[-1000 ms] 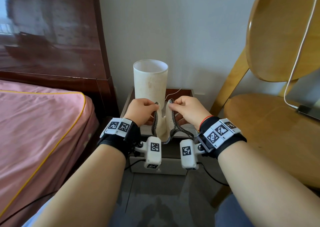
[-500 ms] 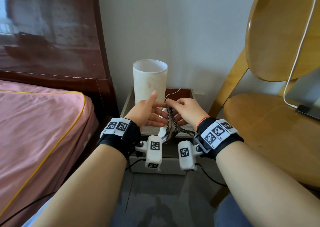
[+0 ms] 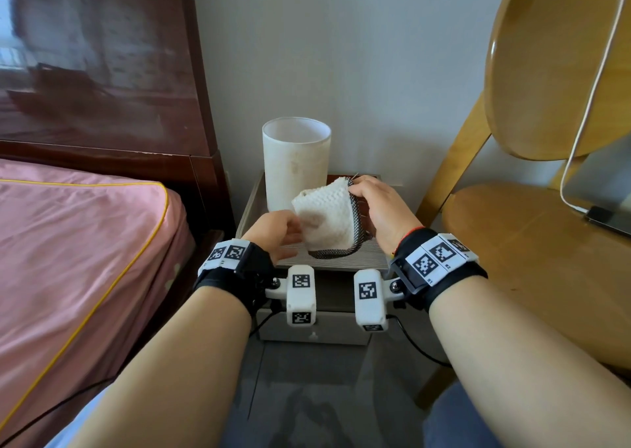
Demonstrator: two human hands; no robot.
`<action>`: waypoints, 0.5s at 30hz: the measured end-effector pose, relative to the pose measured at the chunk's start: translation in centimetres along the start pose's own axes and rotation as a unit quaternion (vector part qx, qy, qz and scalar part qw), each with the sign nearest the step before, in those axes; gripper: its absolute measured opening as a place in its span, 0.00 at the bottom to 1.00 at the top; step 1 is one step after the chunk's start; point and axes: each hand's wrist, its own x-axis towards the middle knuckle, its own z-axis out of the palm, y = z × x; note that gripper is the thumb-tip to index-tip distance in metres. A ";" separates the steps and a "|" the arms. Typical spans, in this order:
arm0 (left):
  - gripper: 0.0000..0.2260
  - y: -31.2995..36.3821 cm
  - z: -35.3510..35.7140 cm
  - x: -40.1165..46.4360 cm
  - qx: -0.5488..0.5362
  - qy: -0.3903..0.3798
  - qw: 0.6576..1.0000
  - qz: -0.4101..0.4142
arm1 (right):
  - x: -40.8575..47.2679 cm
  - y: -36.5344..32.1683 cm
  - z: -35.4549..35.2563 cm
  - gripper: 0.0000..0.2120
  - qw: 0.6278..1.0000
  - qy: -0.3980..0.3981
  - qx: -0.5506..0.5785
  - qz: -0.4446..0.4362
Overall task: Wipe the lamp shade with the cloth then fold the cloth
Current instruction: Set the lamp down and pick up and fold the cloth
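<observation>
Head view: cloth being folded in front of the lamp shade

Head view is showing the cloth (image 3: 326, 220) held up in front of the lamp shade (image 3: 295, 160), low against its right side and above the table (image 3: 372, 259) that is carrying the lamp. The cloth is showing a white knobbly face with a dark mesh edge curling along its right and lower border, and it is looking doubled over rather than spread out.

The right hand (image 3: 382, 208) is pinching the cloth's upper right corner, its grip clamped on the fabric. The left hand (image 3: 276, 230) is meeting the cloth's lower left edge with its thumb against the white face; its grip seems to be holding the cloth lightly, though the far fingers are hidden behind it.

Judging from this, the wiping is probably over, since the cloth is off the shade and the hands are working it between them. The folding is looking under way but unfinished: the edges are not lining up and the cloth is not yet lying down anywhere.

Left of the lamp shade a bed (image 3: 78, 242) with a pink cover is standing; right of it, a wooden chair (image 3: 532, 242).
</observation>
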 end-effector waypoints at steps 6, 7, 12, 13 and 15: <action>0.11 0.8 0.3 -0.7 -0.171 -0.081 0.982 0.009 | 0.7 0.7 -0.5 0.13 0.992 0.021 0.103 0.073; 0.12 0.8 0.2 -0.6 -0.179 -0.075 0.981 0.024 | 0.7 0.8 -0.7 0.11 0.993 0.017 0.092 0.076; 0.06 0.7 0.0 0.2 -0.160 -0.025 0.980 0.118 | 0.9 1.7 -0.6 0.13 0.993 0.043 -0.083 0.075; 0.03 0.7 0.1 0.2 -0.122 -0.008 0.982 0.143 | 0.8 1.8 -0.5 0.14 0.986 0.053 -0.148 0.059; 0.03 0.5 0.3 0.4 -0.001 0.021 0.980 0.197 | 0.5 1.9 -0.2 0.14 0.972 0.066 -0.226 0.016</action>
